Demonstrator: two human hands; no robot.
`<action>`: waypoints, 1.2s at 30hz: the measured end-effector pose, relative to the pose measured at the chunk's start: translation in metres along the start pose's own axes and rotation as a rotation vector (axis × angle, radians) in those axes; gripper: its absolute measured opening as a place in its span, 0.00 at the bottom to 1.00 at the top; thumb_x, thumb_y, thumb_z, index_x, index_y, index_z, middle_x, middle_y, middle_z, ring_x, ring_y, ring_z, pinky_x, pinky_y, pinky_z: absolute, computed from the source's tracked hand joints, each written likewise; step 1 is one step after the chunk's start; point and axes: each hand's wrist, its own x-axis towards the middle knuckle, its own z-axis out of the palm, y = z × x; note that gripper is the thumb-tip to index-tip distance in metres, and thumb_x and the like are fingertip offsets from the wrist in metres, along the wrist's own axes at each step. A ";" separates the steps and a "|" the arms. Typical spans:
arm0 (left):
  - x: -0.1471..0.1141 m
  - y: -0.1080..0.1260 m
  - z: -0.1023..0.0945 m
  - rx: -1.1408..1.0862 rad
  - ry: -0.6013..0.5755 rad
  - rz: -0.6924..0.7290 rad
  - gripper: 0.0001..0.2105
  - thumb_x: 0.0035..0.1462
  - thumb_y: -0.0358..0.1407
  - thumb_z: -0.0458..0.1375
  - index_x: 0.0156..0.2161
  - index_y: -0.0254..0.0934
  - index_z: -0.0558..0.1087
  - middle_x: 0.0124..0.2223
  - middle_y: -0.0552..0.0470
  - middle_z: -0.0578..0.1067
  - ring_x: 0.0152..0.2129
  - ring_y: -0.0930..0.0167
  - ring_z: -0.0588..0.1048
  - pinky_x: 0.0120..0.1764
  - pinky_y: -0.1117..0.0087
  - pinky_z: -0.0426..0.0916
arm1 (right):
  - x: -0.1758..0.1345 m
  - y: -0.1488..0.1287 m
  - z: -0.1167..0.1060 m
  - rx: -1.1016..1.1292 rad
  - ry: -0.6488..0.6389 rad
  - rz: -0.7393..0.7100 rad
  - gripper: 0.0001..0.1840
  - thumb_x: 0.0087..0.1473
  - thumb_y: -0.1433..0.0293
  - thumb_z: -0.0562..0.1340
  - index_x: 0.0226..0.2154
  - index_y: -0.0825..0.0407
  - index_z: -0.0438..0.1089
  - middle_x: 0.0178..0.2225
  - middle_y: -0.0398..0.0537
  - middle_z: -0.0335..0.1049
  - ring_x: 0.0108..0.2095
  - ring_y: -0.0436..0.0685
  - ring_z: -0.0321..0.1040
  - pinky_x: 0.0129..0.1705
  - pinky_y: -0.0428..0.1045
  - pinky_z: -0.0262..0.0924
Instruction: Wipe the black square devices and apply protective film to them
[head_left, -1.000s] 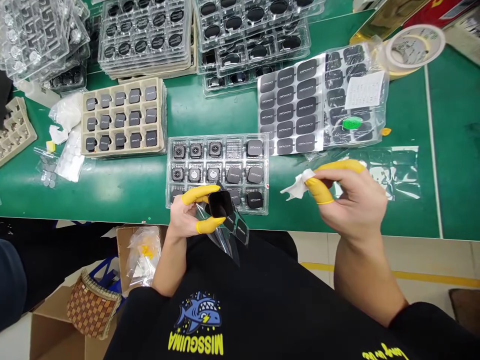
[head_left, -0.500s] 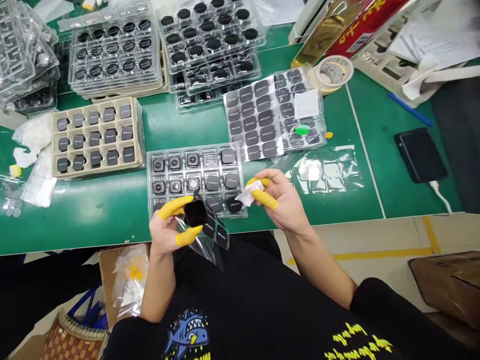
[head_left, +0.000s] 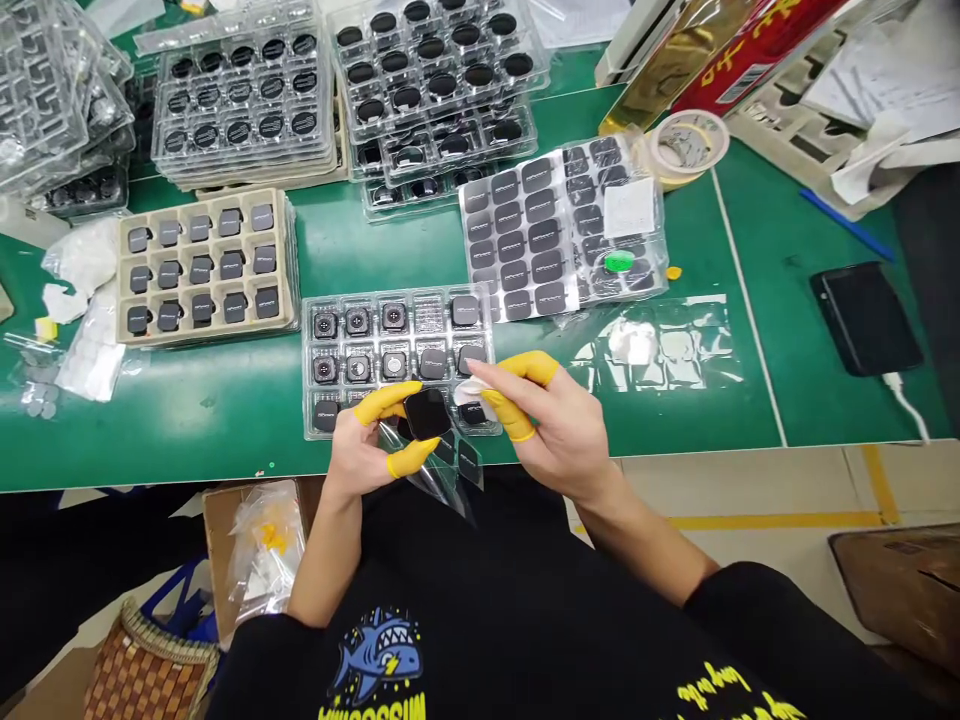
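Yellow finger cots cover some fingertips of both hands. My left hand [head_left: 367,445] is closed on a square black smartwatch body [head_left: 427,414], its dark glossy face turned up. Below that hand hangs a clear film sheet with dark square stickers [head_left: 470,462]; what holds it is hidden. My right hand [head_left: 559,425] pinches a crumpled white wipe [head_left: 471,392] just to the right of the watch, apart from it. Behind both hands lies a clear plastic tray [head_left: 307,395] with several watch bodies in its pockets, some showing round sensor backs, others covered by dark stickers.
A beige tray stack [head_left: 292,270] with dark square pieces stands at left. Clear trays of round black parts [head_left: 442,75] are stacked behind. Sticker sheets [head_left: 517,240], a tape roll [head_left: 688,145] and a black phone-like device [head_left: 866,318] with a white cable lie to the right.
My right hand has turned inward, bringing the wipe closer to the watch. My left hand has shifted right with the watch still in it. The whole view has moved slightly.
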 end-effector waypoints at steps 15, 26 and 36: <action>0.002 -0.001 -0.019 -0.069 0.053 -0.009 0.28 0.47 0.46 0.82 0.53 0.38 0.87 0.34 0.52 0.87 0.27 0.70 0.85 0.33 0.73 0.82 | 0.038 0.010 -0.008 0.228 -0.589 -0.375 0.13 0.74 0.75 0.59 0.47 0.50 0.79 0.38 0.49 0.77 0.36 0.54 0.75 0.36 0.48 0.68; 0.003 -0.001 -0.019 -0.162 0.079 0.076 0.29 0.50 0.44 0.81 0.57 0.41 0.86 0.36 0.51 0.88 0.28 0.72 0.85 0.34 0.74 0.83 | 0.043 0.005 -0.042 0.235 -0.309 -0.155 0.12 0.67 0.78 0.67 0.47 0.45 0.78 0.38 0.45 0.78 0.35 0.54 0.76 0.35 0.48 0.70; 0.002 -0.004 -0.022 -0.042 -0.037 0.063 0.30 0.49 0.49 0.81 0.57 0.41 0.86 0.38 0.50 0.89 0.30 0.70 0.85 0.36 0.73 0.83 | 0.054 -0.016 -0.003 0.328 -0.454 -0.203 0.09 0.72 0.76 0.65 0.50 0.50 0.79 0.42 0.51 0.80 0.38 0.53 0.77 0.38 0.47 0.70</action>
